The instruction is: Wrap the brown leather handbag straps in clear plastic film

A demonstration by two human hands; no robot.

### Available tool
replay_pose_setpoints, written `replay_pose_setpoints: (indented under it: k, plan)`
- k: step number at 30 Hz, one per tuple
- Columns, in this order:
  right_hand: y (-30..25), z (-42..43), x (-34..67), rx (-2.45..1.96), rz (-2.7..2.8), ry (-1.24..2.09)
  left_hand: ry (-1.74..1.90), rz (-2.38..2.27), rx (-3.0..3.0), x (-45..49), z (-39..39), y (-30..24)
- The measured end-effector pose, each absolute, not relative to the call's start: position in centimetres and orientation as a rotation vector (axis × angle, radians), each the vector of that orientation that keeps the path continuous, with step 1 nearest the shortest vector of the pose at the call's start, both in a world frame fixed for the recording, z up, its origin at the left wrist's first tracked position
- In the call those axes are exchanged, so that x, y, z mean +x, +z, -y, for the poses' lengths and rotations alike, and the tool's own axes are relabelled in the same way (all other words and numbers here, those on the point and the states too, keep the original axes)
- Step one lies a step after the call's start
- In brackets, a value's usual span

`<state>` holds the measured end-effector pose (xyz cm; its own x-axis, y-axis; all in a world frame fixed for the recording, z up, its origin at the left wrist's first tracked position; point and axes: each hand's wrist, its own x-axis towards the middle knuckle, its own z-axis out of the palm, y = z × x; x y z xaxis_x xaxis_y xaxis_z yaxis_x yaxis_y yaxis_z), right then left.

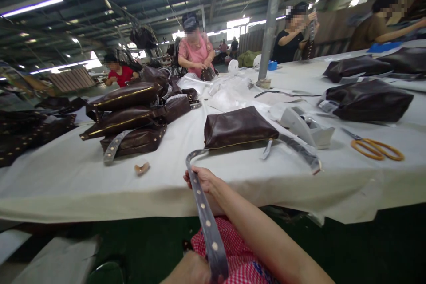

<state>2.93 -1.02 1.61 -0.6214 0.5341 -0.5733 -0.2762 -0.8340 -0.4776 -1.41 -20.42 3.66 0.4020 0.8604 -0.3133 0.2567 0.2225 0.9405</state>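
Fingers (190,178) of right hand (203,180) curl round studded strap (207,219) at table (83,173) edge. Left hand (191,271) at lower end, grip hidden, cannot tell. Strap runs to brown bag (238,126). We'd hold it taut between 2 hands, untwisted, studs up.

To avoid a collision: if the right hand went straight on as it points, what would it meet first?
The right hand, holding the grey studded strap, points forward-left; probably it first meets the stack of dark brown leather bags; depth is unclear.
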Motion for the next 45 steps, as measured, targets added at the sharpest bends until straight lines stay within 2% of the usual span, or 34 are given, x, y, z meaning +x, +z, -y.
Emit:
replay_pose_setpoints:
  k: [4,10,15,24,36,45]
  plan:
    - [1.1,1.8,5.7,-0.960,0.637,2.411,0.677,-1.214,1.249,-1.9,19.9,5.7]
    - [1.4,7.2,11.9,-0.374,1.023,2.483,1.233,-1.353,0.895,-2.3,15.1,7.5]
    - [0.9,9.3,14.1,-0.357,1.476,2.397,1.325,-1.327,0.860,-2.6,11.6,9.1]
    - [-3.0,8.4,16.7,-0.342,1.330,2.557,1.573,-1.322,0.774,-7.6,7.8,10.5]
    - [-2.5,7.6,16.1,-0.521,1.283,2.494,1.605,-1.395,0.706,-8.3,6.1,8.4]
    - [-5.0,9.3,19.6,-0.638,1.252,2.494,1.649,-1.446,0.591,-10.2,5.7,8.8]
